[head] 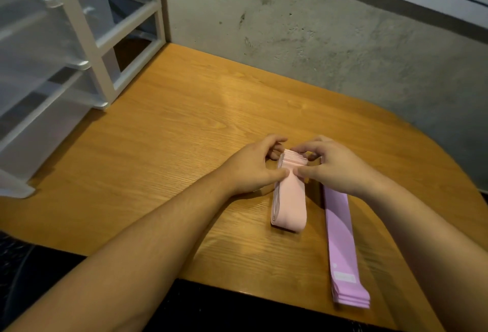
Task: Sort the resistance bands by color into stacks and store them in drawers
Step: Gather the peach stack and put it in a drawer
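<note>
Gripping the far end of the pink resistance band stack (289, 205), the left hand (250, 168) and right hand (335, 168) curl round it from either side, thumbs meeting on top and fingers at its tip. The stack lies on the wooden desk (184, 147), its near end free. Just beside it on the right lies one purple resistance band stack (343, 252), its far end hidden under the right wrist. That makes two stacks; their layers are too fine to count. One white drawer unit (87, 41) stands far left.
</note>
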